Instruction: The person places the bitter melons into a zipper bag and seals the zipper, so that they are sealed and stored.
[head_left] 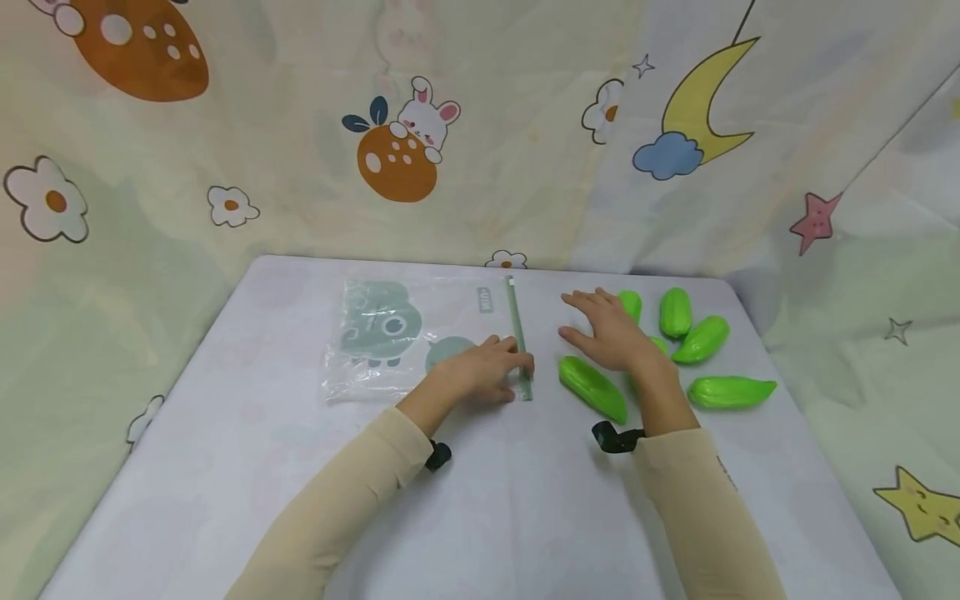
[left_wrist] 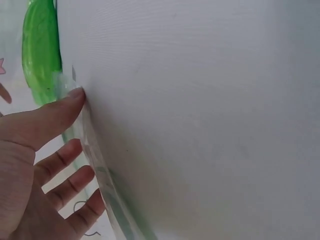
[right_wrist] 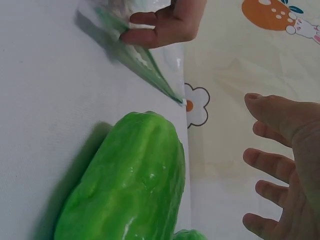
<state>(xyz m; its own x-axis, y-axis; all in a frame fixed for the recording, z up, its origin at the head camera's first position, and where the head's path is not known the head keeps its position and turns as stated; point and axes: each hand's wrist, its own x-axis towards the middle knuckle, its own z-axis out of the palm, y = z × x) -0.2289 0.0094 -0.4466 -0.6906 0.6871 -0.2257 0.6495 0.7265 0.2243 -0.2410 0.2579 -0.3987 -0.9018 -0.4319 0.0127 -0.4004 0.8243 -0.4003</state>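
Note:
A clear zip bag (head_left: 442, 312) with a green hippo print lies flat, its green zip edge (head_left: 517, 325) to the right. My left hand (head_left: 483, 367) holds that edge, thumb and fingers at the plastic; in the right wrist view the bag's mouth (right_wrist: 145, 67) gapes slightly. My right hand (head_left: 607, 333), fingers spread, hovers over shiny green toy vegetables, holding nothing. Nearest to it is a long, ridged green vegetable (head_left: 592, 389), large in the right wrist view (right_wrist: 130, 185). The right hand and forearm partly hide others behind it.
More green vegetables lie at the right of the white table (head_left: 300, 500), among them one with a pointed tip (head_left: 731, 392), a curved one (head_left: 702, 339) and a blunt one (head_left: 676, 312). A patterned cloth (head_left: 510, 167) hangs behind the table's back edge.

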